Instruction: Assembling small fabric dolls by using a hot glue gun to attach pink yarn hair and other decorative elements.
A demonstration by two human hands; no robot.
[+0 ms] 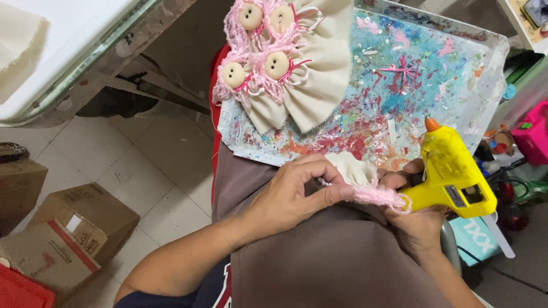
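The left hand reaches in from the lower left, forearm angled up across the lap, fingers curled and thumb pressed so that it pinches a small cream cloth piece edged with fuzzy pink yarn. The right hand comes up from below right, its palm and fingers wrapped tight around the handle of a yellow glue gun, whose orange nozzle points up and away from the person. The two hands meet over the lap, with the cloth piece held between them and the yarn trailing against the gun's handle (whether the right fingers also touch the cloth is hard to tell).

The work sits over a brown apron covering the person's lap. Just beyond the hands lies a paint-splattered tray, mottled in blue, red and white, and on its near left corner rest four finished cloth dolls with round pale button faces, pink yarn hair and fanned cream skirts. To the left, a white table stands above a pale tiled floor, where cardboard boxes sit in the lower left corner. Bright clutter crowds the right edge.
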